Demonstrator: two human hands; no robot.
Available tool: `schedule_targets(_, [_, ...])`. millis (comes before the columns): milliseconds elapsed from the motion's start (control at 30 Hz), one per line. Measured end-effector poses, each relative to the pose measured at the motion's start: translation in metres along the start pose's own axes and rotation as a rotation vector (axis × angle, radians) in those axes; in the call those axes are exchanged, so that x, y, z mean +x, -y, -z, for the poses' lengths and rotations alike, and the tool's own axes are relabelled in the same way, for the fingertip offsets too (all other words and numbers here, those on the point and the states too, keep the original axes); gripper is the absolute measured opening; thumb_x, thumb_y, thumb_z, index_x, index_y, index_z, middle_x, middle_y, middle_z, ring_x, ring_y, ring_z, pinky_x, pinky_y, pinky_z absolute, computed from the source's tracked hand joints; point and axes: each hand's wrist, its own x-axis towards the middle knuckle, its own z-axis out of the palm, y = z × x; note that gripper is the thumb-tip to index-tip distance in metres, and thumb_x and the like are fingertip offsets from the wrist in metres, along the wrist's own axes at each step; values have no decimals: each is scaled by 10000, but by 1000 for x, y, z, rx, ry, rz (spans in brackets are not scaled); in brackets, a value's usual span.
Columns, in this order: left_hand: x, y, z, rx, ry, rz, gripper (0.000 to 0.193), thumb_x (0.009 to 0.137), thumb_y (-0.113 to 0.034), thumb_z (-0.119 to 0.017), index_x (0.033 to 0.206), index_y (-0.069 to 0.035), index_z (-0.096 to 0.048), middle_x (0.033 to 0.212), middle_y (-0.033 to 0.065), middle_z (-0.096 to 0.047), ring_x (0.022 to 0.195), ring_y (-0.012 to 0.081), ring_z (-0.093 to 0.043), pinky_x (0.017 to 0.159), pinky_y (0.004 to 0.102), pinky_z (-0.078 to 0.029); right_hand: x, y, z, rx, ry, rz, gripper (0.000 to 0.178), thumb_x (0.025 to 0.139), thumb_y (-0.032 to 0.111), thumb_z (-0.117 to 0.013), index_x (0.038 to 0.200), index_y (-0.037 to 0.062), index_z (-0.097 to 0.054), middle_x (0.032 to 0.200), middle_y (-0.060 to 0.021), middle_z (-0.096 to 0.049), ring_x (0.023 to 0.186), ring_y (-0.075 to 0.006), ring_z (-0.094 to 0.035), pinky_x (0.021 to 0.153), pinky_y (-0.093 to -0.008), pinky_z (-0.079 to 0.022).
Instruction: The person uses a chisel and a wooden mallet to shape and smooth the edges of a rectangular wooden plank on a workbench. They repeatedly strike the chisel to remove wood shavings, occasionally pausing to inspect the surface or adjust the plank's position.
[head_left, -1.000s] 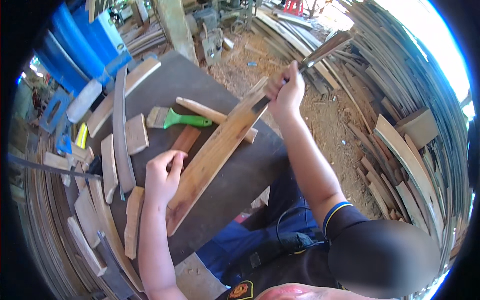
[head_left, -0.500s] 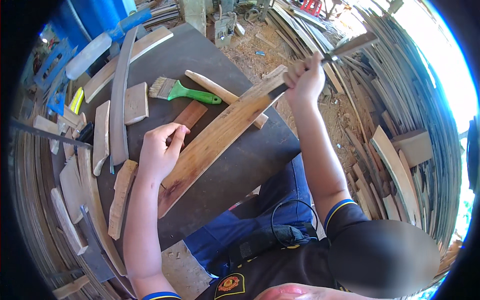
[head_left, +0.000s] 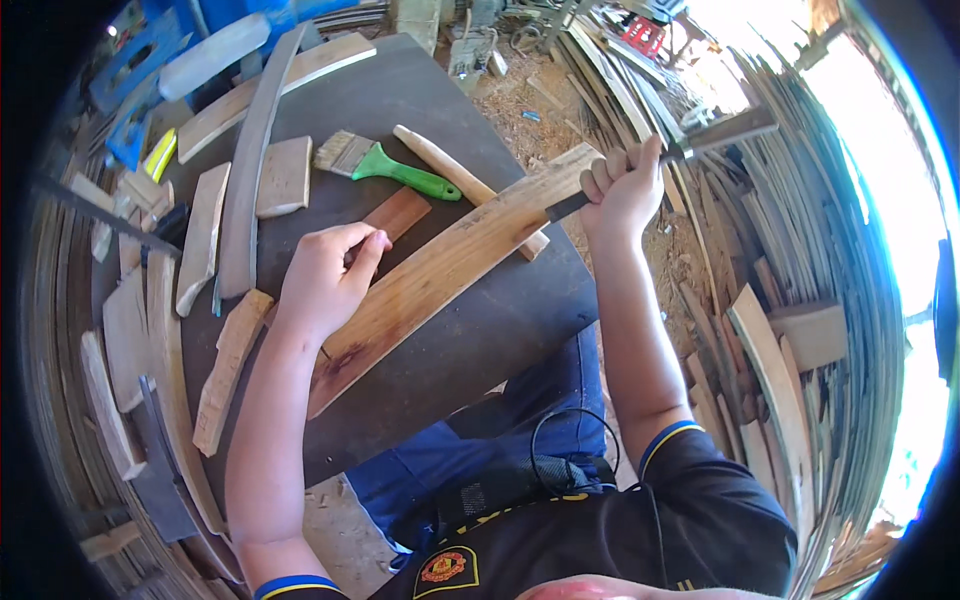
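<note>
My right hand (head_left: 626,188) is closed around a chisel (head_left: 735,130) with a wooden handle. The handle points up to the right, and the dark blade reaches down-left to the far part of a long wooden board (head_left: 440,270). Beside that board's left edge is my left hand (head_left: 330,275), thumb and fingers pressed together. What it pinches, if anything, is hidden. A reddish-brown strip of wood (head_left: 400,212) shows just beyond its fingers. The board slants across the dark tabletop (head_left: 470,330), lying over a rounded wooden stick (head_left: 445,160).
A green-handled brush (head_left: 400,172) lies beyond the strip. Wood offcuts (head_left: 285,178) and a long curved slat (head_left: 250,170) cover the table's left side, near a saw blade (head_left: 105,215). Stacked planks (head_left: 830,200) line the right, and a blue machine (head_left: 215,15) stands far left.
My right hand and the chisel have shifted slightly toward me along the board. My left hand keeps its place by the strip. The whole view has shifted a little.
</note>
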Motion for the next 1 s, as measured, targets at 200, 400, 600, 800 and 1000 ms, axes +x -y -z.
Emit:
schedule_targets(200, [-3, -5, 4, 53, 20, 48, 267, 993, -216, -583, 951, 9, -722, 744, 125, -679, 652, 183, -638, 618, 327, -489, -79, -25, -42, 41, 118, -202, 469, 1058, 441, -480, 703, 170, -337, 542, 58, -219, 422, -79, -189, 392, -289, -144])
schedule_targets(400, [-3, -5, 3, 33, 33, 55, 280, 1003, -225, -576, 956, 5, -728, 710, 112, -672, 644, 141, -629, 617, 316, -486, -5, -1, -10, -70, -54, 65, 498, 1057, 438, -487, 668, 177, -318, 529, 57, -214, 419, -85, -174, 389, -294, -147])
schedule_targets(600, [-3, -6, 3, 74, 33, 28, 302, 1013, -240, -571, 935, 5, -729, 670, 104, -656, 617, 146, -615, 591, 325, -465, -61, -29, -37, 73, 167, -44, 483, 1038, 453, -530, 707, 174, -318, 519, 59, -231, 402, -80, -188, 381, -292, -143])
schedule_targets(800, [-5, -6, 6, 53, 28, 59, 313, 1012, -255, -568, 924, -1, -729, 675, 123, -650, 605, 194, -617, 590, 338, -464, -19, -13, -23, -31, 64, 51, 468, 1060, 404, -498, 693, 176, -318, 531, 53, -249, 415, -77, -180, 380, -285, -156])
schedule_targets(1000, [2, -2, 0, 54, 31, 20, 315, 1004, -259, -581, 906, 4, -724, 674, 131, -645, 599, 204, -615, 581, 335, -456, 0, -11, -7, 54, -41, 70, 441, 1041, 425, -543, 759, 158, -332, 526, 58, -273, 410, -74, -251, 390, -278, -178])
